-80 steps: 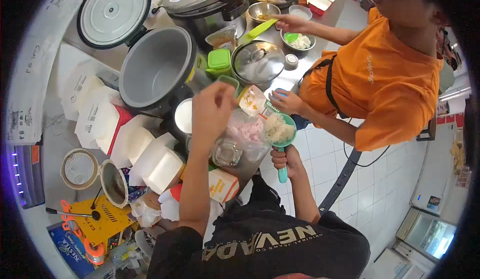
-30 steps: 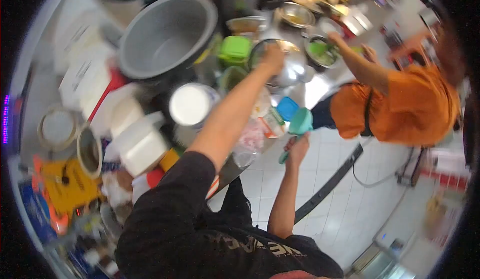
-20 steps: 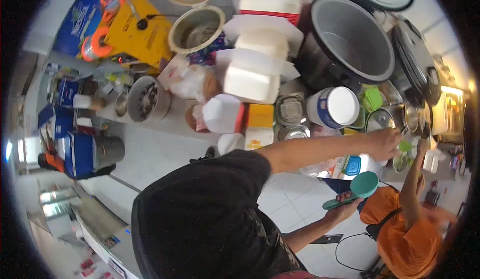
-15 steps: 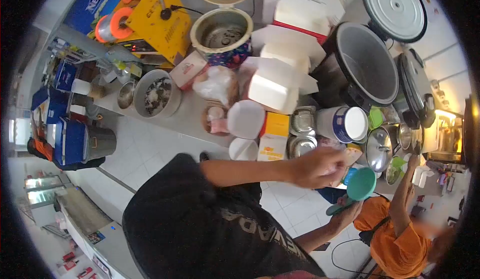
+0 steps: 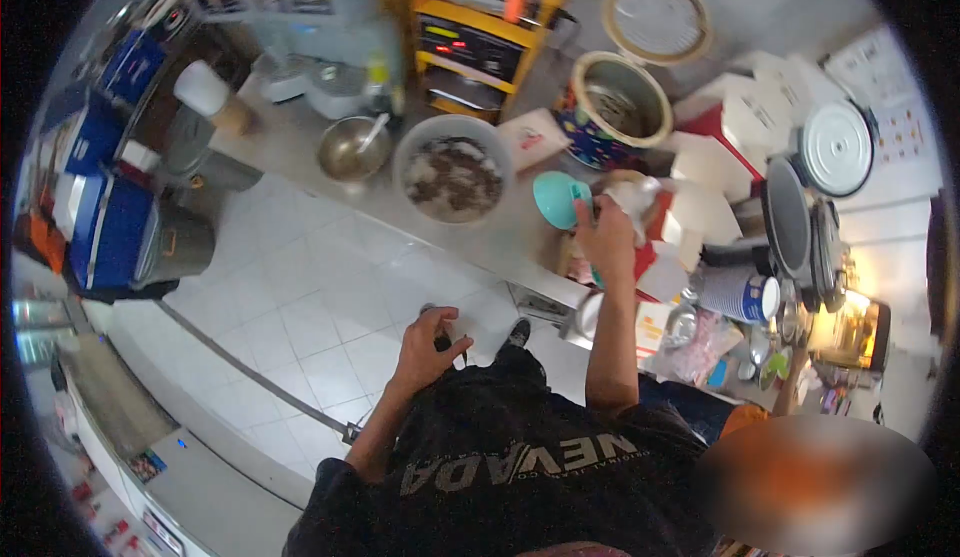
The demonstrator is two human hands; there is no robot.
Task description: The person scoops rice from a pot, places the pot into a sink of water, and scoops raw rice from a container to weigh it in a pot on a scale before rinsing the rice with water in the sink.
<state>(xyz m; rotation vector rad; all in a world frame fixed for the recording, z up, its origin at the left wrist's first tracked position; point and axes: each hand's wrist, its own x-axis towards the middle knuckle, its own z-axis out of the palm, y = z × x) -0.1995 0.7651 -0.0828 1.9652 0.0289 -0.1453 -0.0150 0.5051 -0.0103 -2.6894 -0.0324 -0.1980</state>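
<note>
The teal scoop (image 5: 556,200) is in my right hand (image 5: 612,242), its round cup to the left of my fingers and part of the handle showing below them. My right hand is over the counter, beside a white plastic bag (image 5: 634,197). Off the counter's front edge, over the floor, my left hand (image 5: 430,347) has its fingers apart and bent, with nothing seen between them. A large whitish tub (image 5: 453,169) with dark and pale contents stands left of the scoop, next to a metal bowl (image 5: 353,148).
A yellow machine (image 5: 465,52) stands behind the tub. To the right are a flowered pot (image 5: 610,112), open white boxes (image 5: 705,172) and a large grey cooker pot (image 5: 787,217). A co-worker in orange (image 5: 745,419) is at lower right. Blue boxes (image 5: 85,212) stand at far left.
The view has turned leftward along the counter. My right hand has brought the scoop from near the co-worker to beside the plastic bag. My left hand has drawn back from the containers to over the floor.
</note>
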